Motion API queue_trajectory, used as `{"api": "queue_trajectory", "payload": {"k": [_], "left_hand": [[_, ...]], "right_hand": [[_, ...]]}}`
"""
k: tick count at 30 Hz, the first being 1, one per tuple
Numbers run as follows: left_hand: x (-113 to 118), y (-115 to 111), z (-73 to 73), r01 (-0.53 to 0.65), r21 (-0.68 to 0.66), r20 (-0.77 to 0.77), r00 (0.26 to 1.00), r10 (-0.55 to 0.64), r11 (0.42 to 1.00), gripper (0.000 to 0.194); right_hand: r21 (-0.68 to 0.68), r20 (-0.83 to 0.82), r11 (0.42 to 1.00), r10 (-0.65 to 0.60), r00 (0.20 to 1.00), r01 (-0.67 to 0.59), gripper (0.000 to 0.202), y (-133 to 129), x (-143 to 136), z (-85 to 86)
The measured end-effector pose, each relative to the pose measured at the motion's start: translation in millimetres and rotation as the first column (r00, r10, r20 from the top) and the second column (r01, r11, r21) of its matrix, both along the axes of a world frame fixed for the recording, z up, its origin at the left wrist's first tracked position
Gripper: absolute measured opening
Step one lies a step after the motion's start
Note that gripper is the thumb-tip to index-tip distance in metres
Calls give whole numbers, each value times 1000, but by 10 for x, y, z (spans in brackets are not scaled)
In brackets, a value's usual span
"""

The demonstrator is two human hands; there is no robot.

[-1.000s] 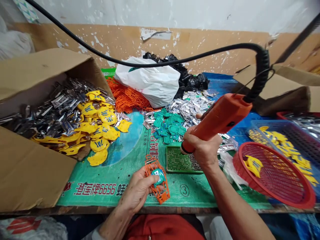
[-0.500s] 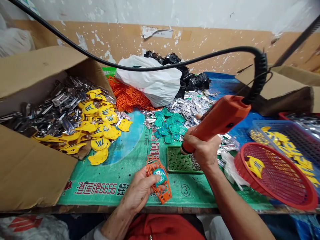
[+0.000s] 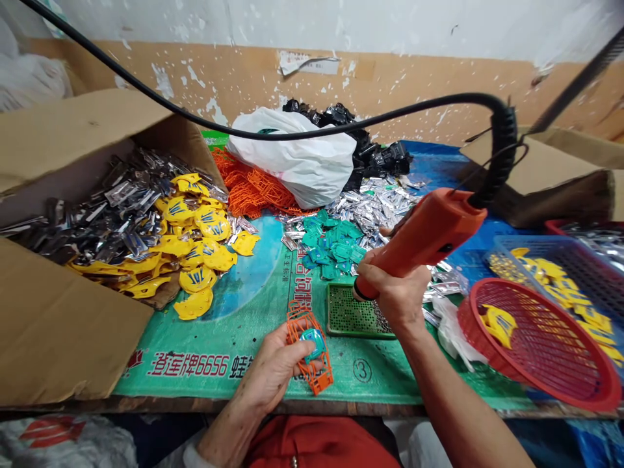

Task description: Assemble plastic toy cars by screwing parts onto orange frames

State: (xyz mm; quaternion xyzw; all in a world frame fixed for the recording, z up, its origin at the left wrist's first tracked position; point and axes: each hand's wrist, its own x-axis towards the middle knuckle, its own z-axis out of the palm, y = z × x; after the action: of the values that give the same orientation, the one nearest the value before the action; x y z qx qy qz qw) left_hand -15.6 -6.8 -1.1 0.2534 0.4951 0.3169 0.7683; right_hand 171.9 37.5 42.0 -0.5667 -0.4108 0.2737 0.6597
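Note:
Near the table's front edge, my left hand [image 3: 273,364] grips an orange plastic frame [image 3: 322,382] with a small teal plastic part [image 3: 312,343] lying on it under my thumb. My right hand [image 3: 402,292] is wrapped round an orange corded electric screwdriver [image 3: 429,227], tilted with its tip end down. That lower end is over a green perforated tray [image 3: 348,311] holding small metal screws [image 3: 381,318]; the tip itself is hidden. Behind the tray lies a heap of teal plastic parts [image 3: 334,244].
A cardboard box [image 3: 73,331] spills yellow parts [image 3: 195,302] at left. Orange frames [image 3: 253,192], a white bag [image 3: 292,156] and black parts [image 3: 387,159] lie behind. At right stand a red basket [image 3: 541,344] and a blue basket [image 3: 531,244]. A black cable [image 3: 292,135] hangs across.
The view has shifted slightly. Both hands keep their holds and stay almost where they were; the teal part's face now shows less white glare.

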Motion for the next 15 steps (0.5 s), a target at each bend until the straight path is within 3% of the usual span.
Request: {"api": "queue_trajectory", "payload": {"k": [8, 12, 15], "left_hand": [[21, 21, -31, -3, 12, 30, 1000, 3, 1000, 39], [37, 14, -55, 1, 23, 95, 995, -4, 1000, 35], [48, 8, -67, -12, -3, 116, 993, 12, 1000, 32]], "right_hand": [[89, -76, 995, -37, 996, 44, 22, 15, 58, 58], [179, -183, 983, 74, 980, -41, 24, -97, -12, 239], [213, -238, 966, 200, 950, -150, 41, -235, -151, 366]]}}
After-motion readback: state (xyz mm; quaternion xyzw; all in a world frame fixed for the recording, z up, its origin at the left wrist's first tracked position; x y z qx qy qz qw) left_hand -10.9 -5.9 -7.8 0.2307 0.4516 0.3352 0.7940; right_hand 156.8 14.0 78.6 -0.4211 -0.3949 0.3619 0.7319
